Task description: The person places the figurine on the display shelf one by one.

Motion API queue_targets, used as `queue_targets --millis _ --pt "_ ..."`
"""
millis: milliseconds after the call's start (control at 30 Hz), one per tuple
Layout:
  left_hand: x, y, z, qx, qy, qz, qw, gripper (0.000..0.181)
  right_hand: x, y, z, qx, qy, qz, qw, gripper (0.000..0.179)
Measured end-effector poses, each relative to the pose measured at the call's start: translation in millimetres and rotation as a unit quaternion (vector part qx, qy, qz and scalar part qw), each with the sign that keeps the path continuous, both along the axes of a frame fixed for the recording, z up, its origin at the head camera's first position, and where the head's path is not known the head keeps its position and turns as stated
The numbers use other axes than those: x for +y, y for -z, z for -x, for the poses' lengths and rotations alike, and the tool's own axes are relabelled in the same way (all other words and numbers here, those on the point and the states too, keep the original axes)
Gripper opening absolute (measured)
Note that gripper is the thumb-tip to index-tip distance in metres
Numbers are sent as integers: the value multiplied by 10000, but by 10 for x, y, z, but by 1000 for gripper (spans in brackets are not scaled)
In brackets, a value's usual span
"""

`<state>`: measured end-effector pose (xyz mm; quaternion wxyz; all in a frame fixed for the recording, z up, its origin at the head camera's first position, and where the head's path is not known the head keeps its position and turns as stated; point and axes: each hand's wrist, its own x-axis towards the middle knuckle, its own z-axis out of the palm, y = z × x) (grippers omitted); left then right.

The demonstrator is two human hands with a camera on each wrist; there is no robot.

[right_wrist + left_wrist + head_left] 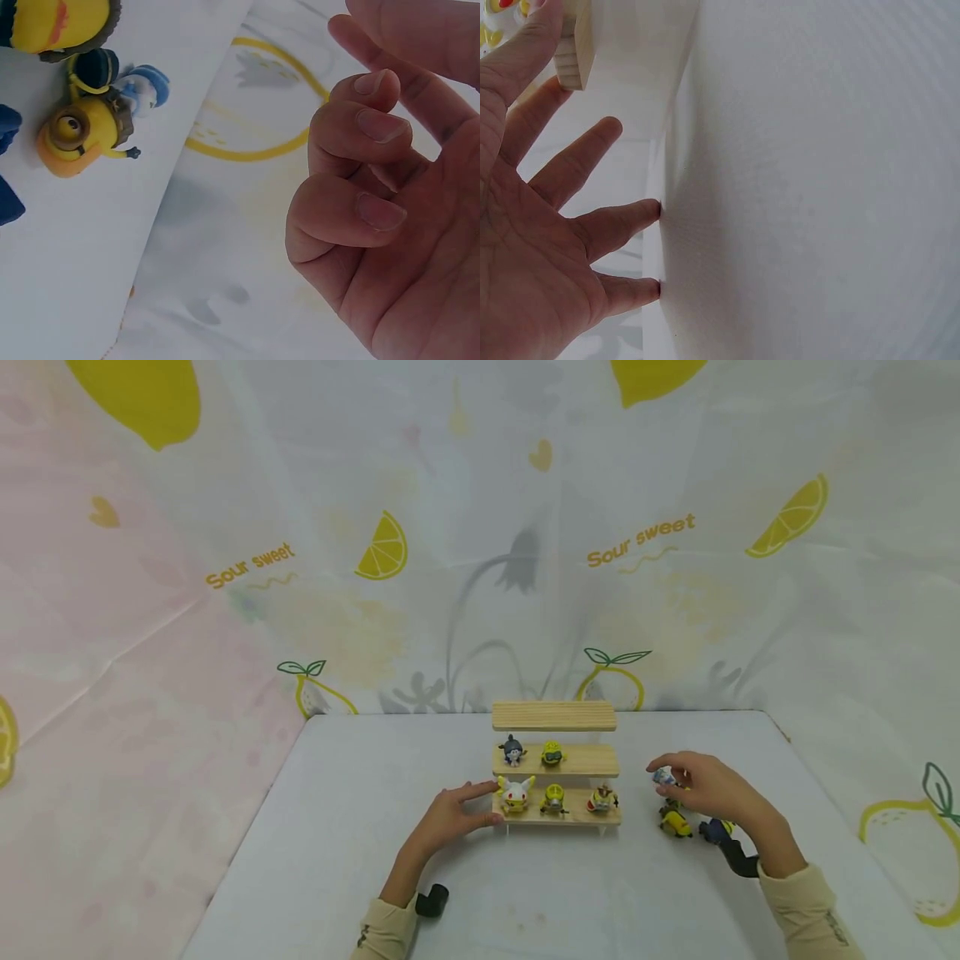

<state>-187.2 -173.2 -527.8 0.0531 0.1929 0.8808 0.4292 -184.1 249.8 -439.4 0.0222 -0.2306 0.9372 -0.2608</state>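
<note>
Backdrop (487,485) ("Sour sweet") behind wooden shelf (591,760)

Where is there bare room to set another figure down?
The top tier is bare, as is the middle tier right of its yellow figure. The table is bare between its left edge and the left hand. Crowded: the bottom tier, holding three figures, and the figure cluster by the right hand.

Five figurines (554,798) stand on a tiered wooden shelf (553,717)
</note>
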Motion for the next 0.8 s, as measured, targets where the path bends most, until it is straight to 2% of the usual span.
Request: queue_targets --millis 167,367,433,633,800 --pt "5 12 9 69 68 0 10000 56 83 112 -43 -204 71 -15 9998 30" --pt "0 -2 10 50 -8 87 9999 57 111 231 -67 -446 28 85 9990 37" --pt "-3 -4 13 58 -12 65 10000 56 107 257 -67 -586 140 87 9981 39" --pt "-3 5 18 89 -7 17 10000 56 103 328 -79 -902 484 -144 9946 43" --pt "1 -2 5 37 3 -32 10000 56 120 346 -113 -976 516 -374 9932 47"
